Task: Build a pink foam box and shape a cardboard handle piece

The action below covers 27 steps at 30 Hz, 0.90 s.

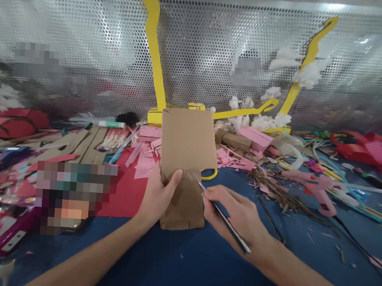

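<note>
A brown paper bag (188,138) stands upright in front of me, its smooth rectangular flap on top and its creased body (183,203) below. My left hand (159,193) grips its left side, thumb across the front just under the flap. In my right hand (232,207) is a slim black-and-silver pen-shaped tool (225,219), pinched between thumb and fingers. Its silver tip points up and left at the bag's right edge, near the bottom of the flap. Whether the tip touches the paper I cannot tell. Behind the bag, a yellow loop (210,175) is partly hidden.
Red paper (122,195) lies left of the bag, with cardboard strips (89,144) beyond. A pink glue gun (318,187) with a black cord sits right, near twigs (279,188). Yellow cut-out shapes (155,49) rise before a perforated metal panel (201,43). Pink scraps (232,159) litter the blue tabletop.
</note>
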Each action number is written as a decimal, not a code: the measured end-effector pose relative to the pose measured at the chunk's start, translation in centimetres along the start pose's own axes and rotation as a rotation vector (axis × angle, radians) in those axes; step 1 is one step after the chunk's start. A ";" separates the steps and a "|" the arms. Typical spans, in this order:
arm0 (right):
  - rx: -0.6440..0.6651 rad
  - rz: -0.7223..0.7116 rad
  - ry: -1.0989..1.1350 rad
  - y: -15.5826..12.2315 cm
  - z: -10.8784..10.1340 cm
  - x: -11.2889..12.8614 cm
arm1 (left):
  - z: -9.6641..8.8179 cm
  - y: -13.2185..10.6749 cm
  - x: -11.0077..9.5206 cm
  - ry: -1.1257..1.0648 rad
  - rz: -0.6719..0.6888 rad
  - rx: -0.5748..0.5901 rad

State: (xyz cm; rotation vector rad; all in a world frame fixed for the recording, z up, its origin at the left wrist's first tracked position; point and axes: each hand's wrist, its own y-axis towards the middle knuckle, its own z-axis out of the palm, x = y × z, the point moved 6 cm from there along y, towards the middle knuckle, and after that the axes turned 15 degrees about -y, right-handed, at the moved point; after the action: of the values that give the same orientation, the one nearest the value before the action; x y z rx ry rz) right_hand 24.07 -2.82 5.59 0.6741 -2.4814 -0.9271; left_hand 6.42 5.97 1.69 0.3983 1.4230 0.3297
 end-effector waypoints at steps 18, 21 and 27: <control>0.330 0.100 0.040 1.1 -1.4 -1.2 | -0.3 0.3 0.2 0.010 -0.027 0.052; 0.391 0.115 0.081 1.2 -2.3 -2.4 | -0.3 0.4 0.8 -0.042 -0.106 0.104; 0.322 0.077 0.107 0.7 -2.6 -4.5 | -0.2 0.3 1.8 -0.075 -0.169 0.140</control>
State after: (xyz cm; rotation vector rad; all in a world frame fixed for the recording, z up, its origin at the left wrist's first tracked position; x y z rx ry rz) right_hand 28.80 -1.12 6.94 0.7016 -2.5635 -0.4533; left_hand 6.44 7.01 0.20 0.3970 1.4000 0.0776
